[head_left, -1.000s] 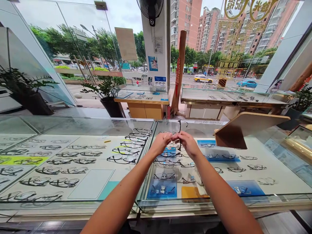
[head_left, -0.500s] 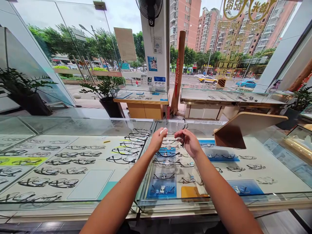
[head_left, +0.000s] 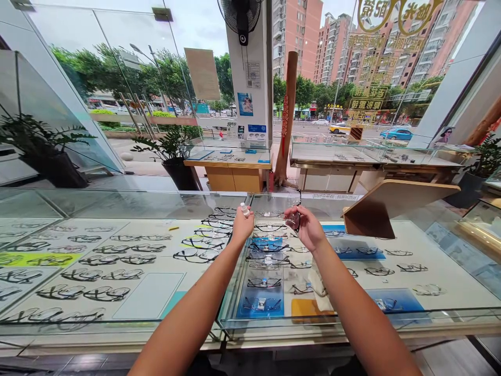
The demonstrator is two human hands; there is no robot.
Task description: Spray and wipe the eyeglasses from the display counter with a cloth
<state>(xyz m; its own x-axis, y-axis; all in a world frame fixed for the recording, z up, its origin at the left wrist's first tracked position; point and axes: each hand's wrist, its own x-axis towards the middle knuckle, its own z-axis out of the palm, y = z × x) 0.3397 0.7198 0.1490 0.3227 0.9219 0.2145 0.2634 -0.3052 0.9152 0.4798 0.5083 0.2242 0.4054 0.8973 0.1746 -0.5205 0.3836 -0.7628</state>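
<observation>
Left side: rows of display frames [head_left: 106,293] lay in the glass-topped counter [head_left: 136,337], with no change that I could make out on the feed. Centre: a second earlier the left hand [head_left: 243,228] had met the right at the held glasses; by now I saw it drawn off to the left, well apart. Its fingers were closed round a small white bottle [head_left: 245,210], its top showing above them. Next along, the right hand [head_left: 311,232] held the held glasses [head_left: 293,221] above the counter, fingers gripping the frame, one dark temple pointing up; contact at each fingertip was too small to tell. A pale cloth [head_left: 320,292] lay beside the right forearm. My judgement: the separation left the glasses in the right hand's sole support, freeing the left for the bottle.
</observation>
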